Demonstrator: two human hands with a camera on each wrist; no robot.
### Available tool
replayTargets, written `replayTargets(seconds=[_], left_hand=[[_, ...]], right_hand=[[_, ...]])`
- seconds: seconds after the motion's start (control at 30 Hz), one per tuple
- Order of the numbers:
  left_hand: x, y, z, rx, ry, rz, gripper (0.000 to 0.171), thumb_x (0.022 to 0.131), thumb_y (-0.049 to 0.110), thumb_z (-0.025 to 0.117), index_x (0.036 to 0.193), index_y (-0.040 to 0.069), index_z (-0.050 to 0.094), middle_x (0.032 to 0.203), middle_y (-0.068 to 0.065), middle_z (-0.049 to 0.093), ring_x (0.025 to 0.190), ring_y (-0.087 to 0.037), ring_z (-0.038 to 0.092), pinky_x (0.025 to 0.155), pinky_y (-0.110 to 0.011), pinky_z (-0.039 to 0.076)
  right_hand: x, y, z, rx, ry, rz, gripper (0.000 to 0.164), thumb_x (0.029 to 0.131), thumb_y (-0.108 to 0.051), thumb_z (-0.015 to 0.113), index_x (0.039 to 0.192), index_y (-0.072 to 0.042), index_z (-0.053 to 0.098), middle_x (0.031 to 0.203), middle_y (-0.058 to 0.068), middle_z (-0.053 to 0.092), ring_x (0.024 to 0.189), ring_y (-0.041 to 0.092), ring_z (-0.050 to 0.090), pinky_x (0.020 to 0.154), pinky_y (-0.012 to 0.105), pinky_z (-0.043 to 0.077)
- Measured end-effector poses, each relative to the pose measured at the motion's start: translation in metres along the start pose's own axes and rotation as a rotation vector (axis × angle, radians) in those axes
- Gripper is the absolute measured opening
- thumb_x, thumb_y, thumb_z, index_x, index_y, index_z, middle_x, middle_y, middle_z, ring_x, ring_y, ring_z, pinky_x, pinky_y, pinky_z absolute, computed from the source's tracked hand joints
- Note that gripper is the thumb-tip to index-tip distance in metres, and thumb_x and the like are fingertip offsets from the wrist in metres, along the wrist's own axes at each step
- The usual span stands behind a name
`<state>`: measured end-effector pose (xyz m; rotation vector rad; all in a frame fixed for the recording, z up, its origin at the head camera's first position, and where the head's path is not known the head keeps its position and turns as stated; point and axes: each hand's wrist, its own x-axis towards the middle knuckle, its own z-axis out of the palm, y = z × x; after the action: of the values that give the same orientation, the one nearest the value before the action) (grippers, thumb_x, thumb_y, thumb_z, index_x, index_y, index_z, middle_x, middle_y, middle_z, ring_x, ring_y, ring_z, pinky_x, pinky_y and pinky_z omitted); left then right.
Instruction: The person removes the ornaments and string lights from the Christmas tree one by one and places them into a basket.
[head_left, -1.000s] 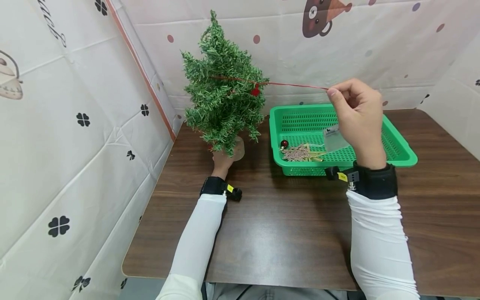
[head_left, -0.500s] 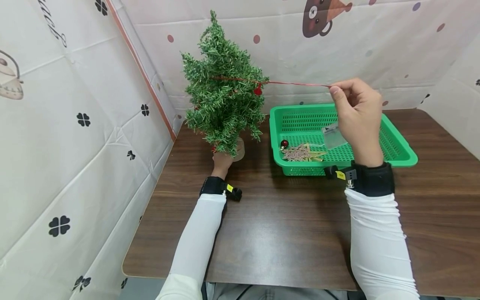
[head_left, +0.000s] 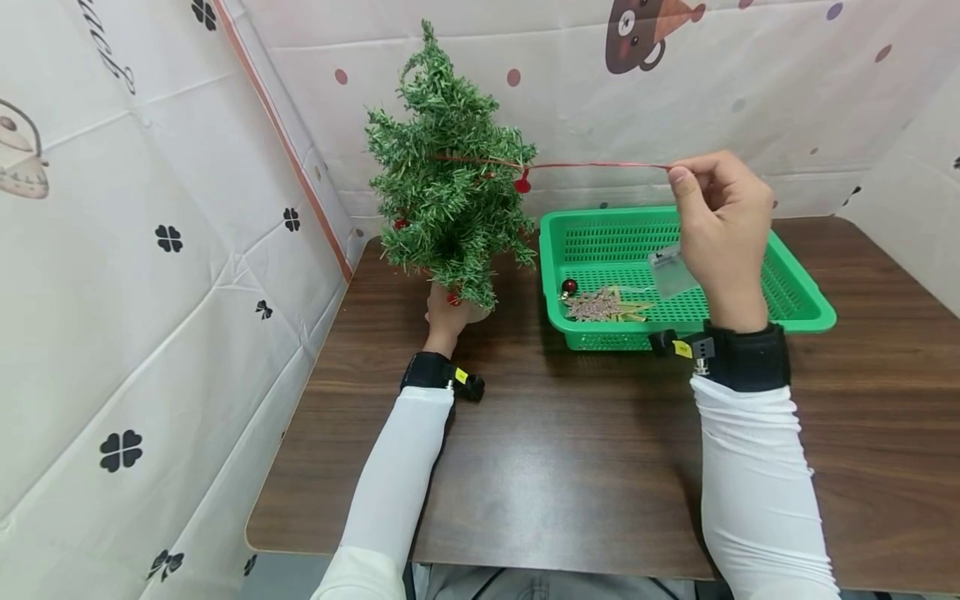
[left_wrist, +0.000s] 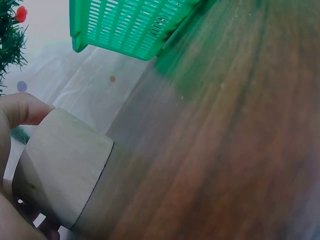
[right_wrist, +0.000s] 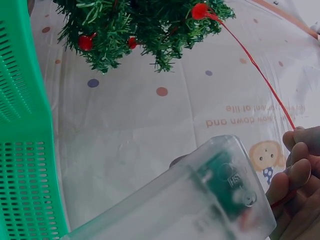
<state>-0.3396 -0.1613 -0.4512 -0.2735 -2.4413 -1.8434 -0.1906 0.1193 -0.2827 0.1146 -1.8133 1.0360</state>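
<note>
Item: small tree, near the table's far left corner; I had my left hand wrapped round its wooden base.
Item: red bead string, pinched taut in my right hand, a clear battery box held under its curled fingers.
Item: green basket, far edge, ornaments inside.
Handling, as I judged: keep the base steady, string lightly taut, seat it among branches without snagging.

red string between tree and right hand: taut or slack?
Taut. The string runs in a straight line from the tree to the right hand, with no sag.
</note>
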Motion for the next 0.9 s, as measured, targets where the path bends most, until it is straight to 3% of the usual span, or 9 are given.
replayTargets(seconds=[0.03,0.1,0.17,0.23,0.5,0.63,0.7,0.83,0.9], left_hand=[[-0.011,0.015,-0.003,0.005,0.004,0.005,0.054,0.099,0.02,0.062,0.148,0.006,0.047,0.152,-0.021,0.048,0.149,-0.044,0.032,0.123,-0.068,0.011],[-0.019,0.028,-0.005,0.035,-0.008,-0.044,0.056,0.099,0.016,0.061,0.15,0.005,0.043,0.152,-0.023,0.045,0.149,-0.046,0.029,0.123,-0.068,0.01],[-0.012,0.017,-0.005,0.078,-0.02,-0.052,0.055,0.099,0.02,0.062,0.151,0.008,0.044,0.152,-0.019,0.046,0.149,-0.044,0.03,0.121,-0.067,0.014],[0.003,-0.008,-0.002,0.112,-0.026,-0.038,0.057,0.099,0.028,0.063,0.151,0.015,0.043,0.153,-0.014,0.046,0.15,-0.039,0.031,0.121,-0.064,0.015],[0.005,-0.008,-0.003,0.111,-0.035,-0.022,0.057,0.101,0.033,0.062,0.152,0.015,0.045,0.155,-0.014,0.045,0.151,-0.041,0.03,0.122,-0.067,0.013],[0.006,-0.01,-0.003,0.034,-0.05,-0.066,0.054,0.103,0.036,0.057,0.153,0.02,0.044,0.156,-0.01,0.047,0.152,-0.038,0.028,0.124,-0.066,0.005],[0.007,-0.011,-0.003,-0.012,-0.07,-0.098,0.049,0.105,0.031,0.053,0.151,0.017,0.044,0.153,-0.012,0.048,0.15,-0.036,0.032,0.125,-0.058,0.003],[0.008,-0.013,-0.001,-0.15,-0.091,-0.137,0.048,0.102,0.02,0.061,0.144,0.013,0.042,0.145,-0.014,0.051,0.14,-0.035,0.043,0.126,-0.051,0.014],[0.007,-0.012,-0.001,-0.186,-0.086,-0.141,0.054,0.098,0.024,0.069,0.143,0.014,0.041,0.146,-0.012,0.051,0.144,-0.034,0.041,0.128,-0.056,0.011]], right_hand=[[0.0,0.0,0.0,0.003,0.004,0.0,0.024,0.1,-0.02,0.066,0.103,0.002,0.076,0.066,-0.014,0.048,0.054,0.008,0.038,0.054,0.025,0.026],[0.0,0.0,0.0,0.002,0.003,-0.009,0.025,0.1,-0.019,0.066,0.104,0.004,0.075,0.066,-0.015,0.048,0.054,0.008,0.038,0.054,0.025,0.026],[0.0,-0.007,0.001,0.009,0.006,0.017,0.023,0.1,-0.017,0.066,0.104,0.004,0.075,0.066,-0.015,0.048,0.055,0.006,0.037,0.055,0.023,0.026],[0.0,-0.007,0.001,0.008,0.007,0.024,0.023,0.1,-0.015,0.066,0.104,0.006,0.074,0.066,-0.015,0.047,0.055,0.006,0.037,0.055,0.023,0.026],[0.001,0.001,-0.001,0.004,0.017,0.044,0.024,0.1,-0.02,0.067,0.104,0.001,0.076,0.067,-0.013,0.049,0.056,0.007,0.038,0.056,0.024,0.027],[0.002,-0.002,-0.003,0.005,0.001,0.0,0.026,0.1,-0.021,0.066,0.105,0.003,0.075,0.067,-0.015,0.048,0.056,0.007,0.038,0.055,0.024,0.027],[0.002,-0.004,-0.004,0.008,0.005,-0.026,0.027,0.101,-0.021,0.065,0.105,0.003,0.075,0.068,-0.018,0.049,0.056,0.006,0.039,0.055,0.023,0.028],[0.003,-0.008,-0.006,0.032,0.065,-0.022,0.023,0.1,-0.019,0.067,0.101,0.001,0.076,0.067,-0.017,0.05,0.055,0.004,0.039,0.054,0.021,0.028],[0.004,-0.009,-0.005,0.049,0.103,0.005,0.019,0.099,-0.017,0.068,0.098,-0.001,0.077,0.065,-0.016,0.05,0.054,0.004,0.039,0.055,0.02,0.028]])
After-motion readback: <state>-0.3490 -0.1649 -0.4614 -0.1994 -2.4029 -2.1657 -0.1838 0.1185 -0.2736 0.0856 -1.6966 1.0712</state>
